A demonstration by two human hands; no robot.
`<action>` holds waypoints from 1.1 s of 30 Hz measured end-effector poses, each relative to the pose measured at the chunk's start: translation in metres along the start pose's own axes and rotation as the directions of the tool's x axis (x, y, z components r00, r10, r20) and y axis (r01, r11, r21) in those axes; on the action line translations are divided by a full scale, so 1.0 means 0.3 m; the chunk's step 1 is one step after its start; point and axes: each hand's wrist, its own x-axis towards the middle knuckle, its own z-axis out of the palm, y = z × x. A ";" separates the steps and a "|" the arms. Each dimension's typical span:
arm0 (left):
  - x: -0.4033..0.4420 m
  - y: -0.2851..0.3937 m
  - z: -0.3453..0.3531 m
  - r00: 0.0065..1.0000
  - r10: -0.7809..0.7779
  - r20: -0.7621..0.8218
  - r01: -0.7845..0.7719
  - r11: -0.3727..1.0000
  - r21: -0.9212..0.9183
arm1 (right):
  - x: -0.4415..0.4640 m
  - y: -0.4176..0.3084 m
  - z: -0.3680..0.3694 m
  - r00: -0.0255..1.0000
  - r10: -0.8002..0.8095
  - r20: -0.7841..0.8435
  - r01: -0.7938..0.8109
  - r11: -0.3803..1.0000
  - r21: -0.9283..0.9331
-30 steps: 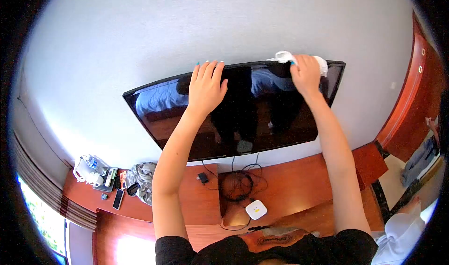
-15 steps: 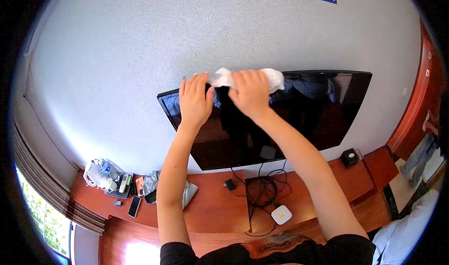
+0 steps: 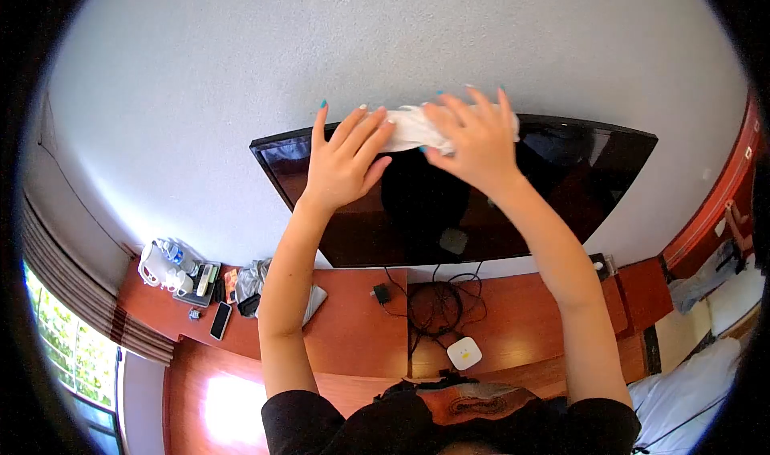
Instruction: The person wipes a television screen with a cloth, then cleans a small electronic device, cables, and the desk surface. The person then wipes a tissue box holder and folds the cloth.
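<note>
A pale grey textured wall (image 3: 241, 54) rises behind a reddish-brown wooden tabletop (image 3: 353, 318). At left, a bright, sunlit window (image 3: 68, 335) sits beside a striped curtain (image 3: 68, 278); at right, a reddish door frame (image 3: 706, 210).

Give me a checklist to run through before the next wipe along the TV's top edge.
1. White cloth at the TV's top edge: ok, it lies there between the hands and under the right one.
2. Right hand at the cloth: ok, its fingers are spread over it.
3. Firm hold on the cloth: cannot tell, the right fingers are blurred.
4. Left hand off the cloth: cannot tell, its fingertips meet the cloth's end in view.
5. Black cables clear of both hands: ok, they lie coiled below the screen.
</note>
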 end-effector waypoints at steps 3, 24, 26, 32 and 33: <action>-0.022 -0.015 0.017 0.999 -0.045 -0.020 0.045 0.999 -0.001 | -0.061 0.087 -0.007 1.000 0.029 -0.011 -0.029 1.000 0.003; -0.530 -0.439 -0.107 0.800 -0.553 -0.235 0.334 0.734 -0.592 | 0.363 -0.768 0.463 0.961 0.146 -0.235 -0.141 0.989 0.037; -0.574 -0.440 -0.086 0.729 -0.657 -0.190 0.372 0.614 -0.696 | 0.383 -0.821 0.491 0.970 0.105 -0.220 -0.106 0.994 0.007; -0.601 -0.368 -0.088 0.679 -0.719 -0.147 0.350 0.493 -0.797 | 0.344 -0.832 0.474 0.989 -0.128 -0.077 0.131 0.991 0.039; -0.603 -0.331 -0.091 0.678 -0.725 -0.117 0.368 0.473 -0.801 | 0.327 -0.826 0.451 0.983 -0.177 -0.042 0.180 0.982 0.065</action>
